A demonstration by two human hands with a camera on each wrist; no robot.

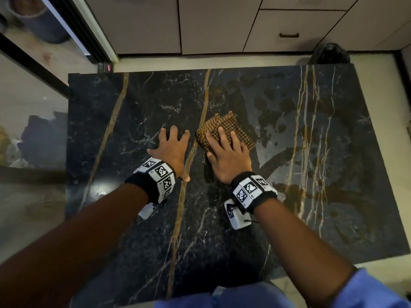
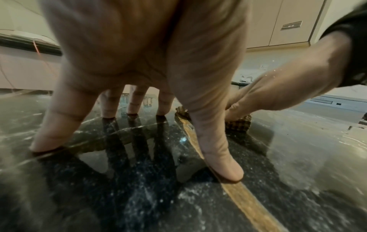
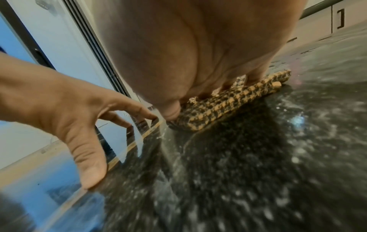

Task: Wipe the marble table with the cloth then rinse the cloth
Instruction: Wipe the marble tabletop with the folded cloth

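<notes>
A black marble table [image 1: 138, 107] with gold veins fills the head view. A folded brown checked cloth [image 1: 224, 124] lies near its middle. My right hand [image 1: 224, 152] presses flat on the cloth with straight fingers; in the right wrist view the cloth [image 3: 228, 103] sticks out from under the palm. My left hand [image 1: 172, 150] rests beside it on bare marble, fingers spread, fingertips [image 2: 228, 171] propped on the table [image 2: 139, 196]. The cloth [image 2: 238, 124] shows behind the thumb there. Wet smears and dark patches [image 1: 278, 107] cover the table's right half.
Beige cabinets with a dark drawer handle [image 1: 289, 35] stand beyond the table's far edge. A black bag [image 1: 331, 53] sits on the floor at the far right corner. A sliding glass door frame [image 1: 89, 36] runs along the left.
</notes>
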